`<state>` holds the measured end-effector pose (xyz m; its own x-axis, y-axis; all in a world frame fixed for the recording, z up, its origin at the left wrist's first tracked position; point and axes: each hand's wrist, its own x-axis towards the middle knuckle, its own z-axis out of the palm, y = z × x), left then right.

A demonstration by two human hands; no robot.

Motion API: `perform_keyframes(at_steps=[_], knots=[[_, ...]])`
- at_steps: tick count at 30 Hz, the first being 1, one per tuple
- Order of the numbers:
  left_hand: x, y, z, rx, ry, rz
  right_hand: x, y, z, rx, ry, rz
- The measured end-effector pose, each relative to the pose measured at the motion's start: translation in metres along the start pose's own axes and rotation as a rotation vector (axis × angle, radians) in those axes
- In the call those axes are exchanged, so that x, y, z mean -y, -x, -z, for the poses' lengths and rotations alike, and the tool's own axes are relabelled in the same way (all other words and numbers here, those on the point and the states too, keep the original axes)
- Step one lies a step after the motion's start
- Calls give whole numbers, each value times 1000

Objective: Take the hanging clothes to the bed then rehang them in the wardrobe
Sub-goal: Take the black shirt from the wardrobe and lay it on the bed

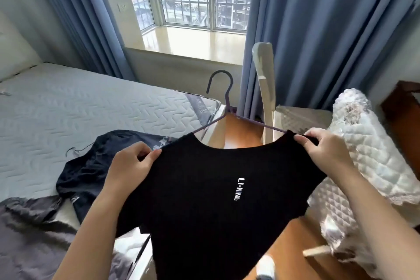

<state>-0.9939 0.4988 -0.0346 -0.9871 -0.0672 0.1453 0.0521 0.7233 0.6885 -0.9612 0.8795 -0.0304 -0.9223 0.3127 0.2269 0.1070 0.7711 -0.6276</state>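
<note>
Hanger shoulders inside black shirt, hem off-frame

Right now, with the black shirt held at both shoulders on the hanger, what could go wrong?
1. The left hand and right hand pinch only the black shirt at its shoulders, so the hanger might slip out of the neckline.
2. The raised hook points toward the blue curtain and white chair back; it may catch on them.
3. The hem hangs low above the bed edge and could snag on it.
</note>
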Motion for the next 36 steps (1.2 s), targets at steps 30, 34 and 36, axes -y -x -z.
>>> perform_keyframes(at_steps=[30,34,36], knots=[[102,-412,-86,-305,97,647,136,-585,-346,510,101,489],[138,-450,-93,-306,28,732,155,-617,-402,595,129,509],[158,-467,-100,-271,-25,778,164,-632,-434,661,164,561]])
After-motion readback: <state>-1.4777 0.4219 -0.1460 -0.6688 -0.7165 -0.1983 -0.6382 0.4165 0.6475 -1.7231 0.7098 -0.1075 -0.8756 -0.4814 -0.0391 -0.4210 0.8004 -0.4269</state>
